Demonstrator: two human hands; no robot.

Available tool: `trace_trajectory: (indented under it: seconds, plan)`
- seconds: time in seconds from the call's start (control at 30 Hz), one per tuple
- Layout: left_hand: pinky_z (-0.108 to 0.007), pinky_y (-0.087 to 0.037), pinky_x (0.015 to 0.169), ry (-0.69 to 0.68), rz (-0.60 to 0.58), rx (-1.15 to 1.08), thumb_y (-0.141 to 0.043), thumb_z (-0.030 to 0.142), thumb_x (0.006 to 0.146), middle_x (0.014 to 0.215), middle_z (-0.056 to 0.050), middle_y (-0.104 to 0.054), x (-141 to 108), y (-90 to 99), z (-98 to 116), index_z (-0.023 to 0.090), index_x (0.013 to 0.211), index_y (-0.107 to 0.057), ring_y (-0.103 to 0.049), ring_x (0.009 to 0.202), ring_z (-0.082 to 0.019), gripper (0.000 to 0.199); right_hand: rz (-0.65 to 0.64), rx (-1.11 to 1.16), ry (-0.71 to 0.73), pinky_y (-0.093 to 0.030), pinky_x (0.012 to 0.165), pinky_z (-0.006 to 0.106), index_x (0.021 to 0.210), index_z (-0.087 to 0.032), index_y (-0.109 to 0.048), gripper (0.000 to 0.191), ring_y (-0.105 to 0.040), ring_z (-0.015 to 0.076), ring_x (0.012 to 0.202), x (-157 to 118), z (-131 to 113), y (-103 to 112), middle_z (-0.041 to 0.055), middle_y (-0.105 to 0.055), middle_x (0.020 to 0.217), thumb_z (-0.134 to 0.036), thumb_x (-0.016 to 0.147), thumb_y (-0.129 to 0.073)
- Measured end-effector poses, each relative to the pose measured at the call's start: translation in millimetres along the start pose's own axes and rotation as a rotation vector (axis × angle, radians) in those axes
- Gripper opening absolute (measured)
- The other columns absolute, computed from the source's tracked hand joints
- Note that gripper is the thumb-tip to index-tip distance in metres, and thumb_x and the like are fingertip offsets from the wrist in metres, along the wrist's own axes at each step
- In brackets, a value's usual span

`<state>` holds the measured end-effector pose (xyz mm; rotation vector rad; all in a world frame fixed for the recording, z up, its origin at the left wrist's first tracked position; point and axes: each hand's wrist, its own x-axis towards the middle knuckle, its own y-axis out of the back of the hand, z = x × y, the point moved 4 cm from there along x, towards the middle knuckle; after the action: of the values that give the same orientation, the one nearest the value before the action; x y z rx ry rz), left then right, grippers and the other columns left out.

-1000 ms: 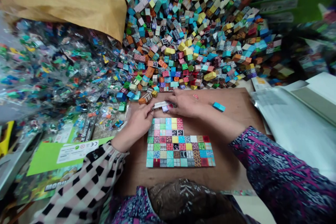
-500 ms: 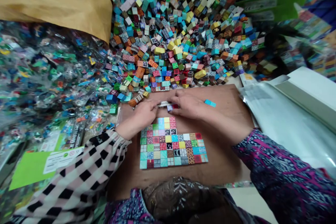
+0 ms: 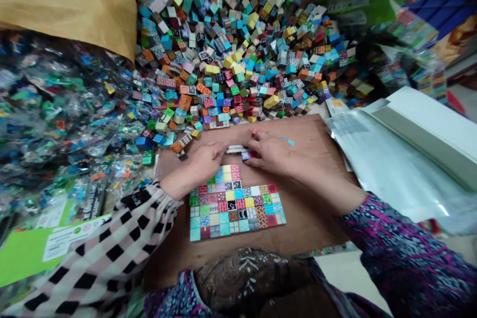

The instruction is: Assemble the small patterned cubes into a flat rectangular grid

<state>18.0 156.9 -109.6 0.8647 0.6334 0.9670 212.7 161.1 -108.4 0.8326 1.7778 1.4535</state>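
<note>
Patterned cubes lie joined in a flat mosaic (image 3: 234, 208) on the brown board (image 3: 313, 159). Just beyond it, a grey-white patterned block (image 3: 235, 149) lies between my hands. My left hand (image 3: 206, 161), fingers together, is at that block's left end; whether it grips it is unclear. My right hand (image 3: 270, 153) has its fingers closed around a few small cubes, a purple and red one (image 3: 249, 155) showing at the fingertips. A red cube (image 3: 254, 132) shows by its upper fingers. Behind this hand lies a small turquoise piece (image 3: 287, 141).
A large heap of colourful cubes (image 3: 238, 49) rises behind the board. Bagged small parts (image 3: 67, 94) fill the left, below a yellow bag (image 3: 74, 10). At the right are clear plastic sleeves (image 3: 395, 159) and a white box (image 3: 436, 129). Green packages (image 3: 357, 0) stand at the back right.
The camera view has shifted, so most things appear further left. My right hand has drawn slightly away from my left, leaving more of the grey-white block visible, and a red cube now shows at its upper fingers.
</note>
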Motion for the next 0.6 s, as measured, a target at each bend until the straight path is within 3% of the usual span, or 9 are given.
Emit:
trace_trajectory:
  seconds: [0.13,0.23,0.3,0.43,0.6]
  plan:
    - [-0.046,-0.051,0.106,0.032,0.005,0.038,-0.04,0.025,0.101,0.125,-0.014,-0.073,-7.9,8.1,-1.7,0.014,0.131,-0.069,-0.065,0.12,-0.027,0.043,-0.021,0.038,-0.049,-0.051,0.092,0.043,0.143,-0.015,-0.058,0.058,-0.063,0.0343,0.113,-15.1,1.9,14.9,0.0214,-0.058,0.139,-0.036,0.091,-0.069]
    - [-0.045,-0.053,0.102,0.025,0.032,0.017,-0.042,0.027,0.101,0.121,-0.014,-0.073,-11.9,12.1,-4.2,0.016,0.128,-0.07,-0.066,0.115,-0.026,0.041,0.063,0.066,-0.075,-0.052,0.089,0.04,0.143,-0.017,-0.058,0.048,-0.066,0.0281,0.103,-28.3,18.8,30.1,0.016,-0.067,0.123,-0.029,0.096,-0.059]
    - [-0.044,-0.054,0.1,0.019,0.049,0.003,-0.043,0.026,0.1,0.117,-0.013,-0.074,-11.2,12.2,-5.8,0.016,0.124,-0.072,-0.067,0.112,-0.025,0.038,0.124,0.019,-0.123,-0.051,0.092,0.041,0.137,-0.016,-0.063,0.041,-0.065,0.0297,0.109,-35.5,36.5,36.0,0.016,-0.068,0.122,-0.028,0.099,-0.054]
    - [-0.044,-0.054,0.096,-0.01,0.043,-0.001,-0.05,0.022,0.096,0.109,-0.011,-0.075,-1.5,9.1,-2.3,0.018,0.109,-0.076,-0.067,0.106,-0.025,0.03,0.118,-0.043,-0.255,-0.051,0.094,0.046,0.131,-0.012,-0.067,0.039,-0.064,0.0336,0.113,-44.3,61.2,32.6,0.019,-0.069,0.123,-0.027,0.098,-0.054]
    - [-0.039,-0.053,0.096,-0.048,-0.011,0.051,-0.055,0.024,0.094,0.107,-0.008,-0.074,14.3,3.0,2.9,0.021,0.11,-0.076,-0.067,0.105,-0.023,0.027,0.199,-0.002,-0.119,-0.046,0.097,0.043,0.125,-0.013,-0.07,0.033,-0.061,0.0305,0.111,-41.0,36.6,30.4,0.0157,-0.07,0.118,-0.027,0.099,-0.055]
